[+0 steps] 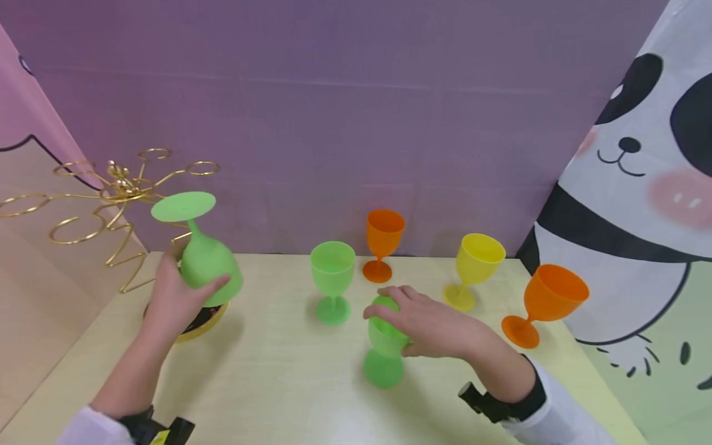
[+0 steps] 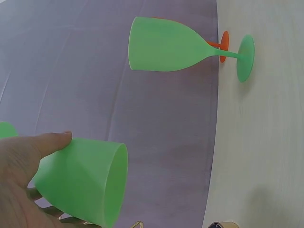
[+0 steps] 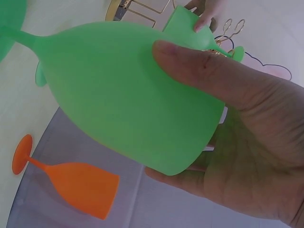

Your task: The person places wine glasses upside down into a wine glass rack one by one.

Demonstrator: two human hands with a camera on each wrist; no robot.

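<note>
At the left, my left hand (image 1: pixel 171 296) grips an upside-down green goblet (image 1: pixel 211 266) by its bowl, the foot pointing up, in the air beside a gold wire rack (image 1: pixel 127 190) with looped arms. In the left wrist view the bowl's mouth faces the table. My right hand (image 1: pixel 434 324) holds an upright green goblet (image 1: pixel 384 369) by the bowl, near the middle of the table; in the right wrist view the thumb (image 3: pixel 190 69) lies across its side. Whether its foot touches the table I cannot tell. Another green goblet (image 1: pixel 332 272) stands upright just behind it.
An orange goblet (image 1: pixel 385 230) stands by the purple backdrop (image 1: pixel 334 123). To the right are a yellow goblet (image 1: pixel 479 258) and a second orange goblet (image 1: pixel 552 295), both upright. The rack's round yellow-edged base (image 1: pixel 206 327) sits partly behind my left hand.
</note>
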